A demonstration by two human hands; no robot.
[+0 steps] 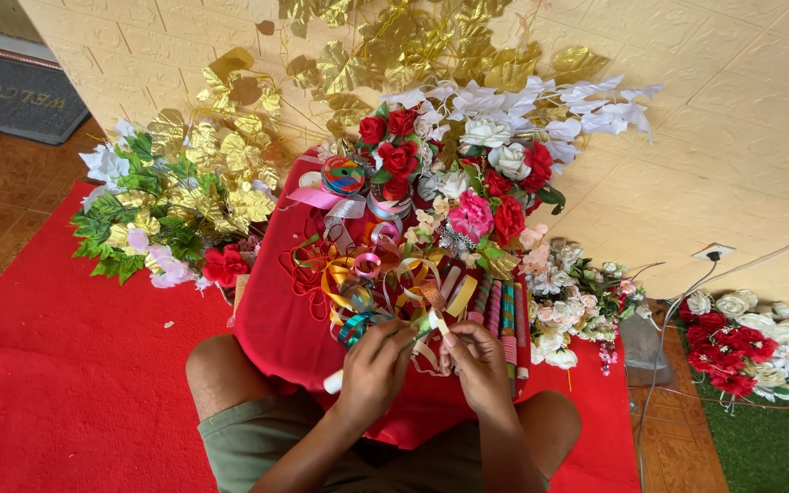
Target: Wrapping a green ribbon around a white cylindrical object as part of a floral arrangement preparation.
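Both my hands meet just in front of the low red-draped table (276, 329), which I use as the landmark. My left hand (374, 363) is curled shut around a white stick-like tool (333, 382), whose pale end pokes out at the wrist side. My right hand (478, 358) pinches narrowly on a short ribbon strip (435, 318) that rises between the two hands. The fingertips of both hands are nearly touching.

In my judgement the work needs the strip kept taut and short between the pinches, with the tool's working end close to the ribbon; whether it touches is hidden by my fingers.

On the table, directly beyond my hands, lies a heap of curled ribbons (367, 274), with rolled foil sticks (499, 315) lying side by side on the right half of it. Ribbon spools (343, 173) sit at its far side, under the red and white artificial roses (449, 164). Gold leaf sprays (221, 164) stand left of the table.

The table's near edge is close against my knees. Open room is scarce ahead; the red carpet (66, 383) to the table's left offers space.
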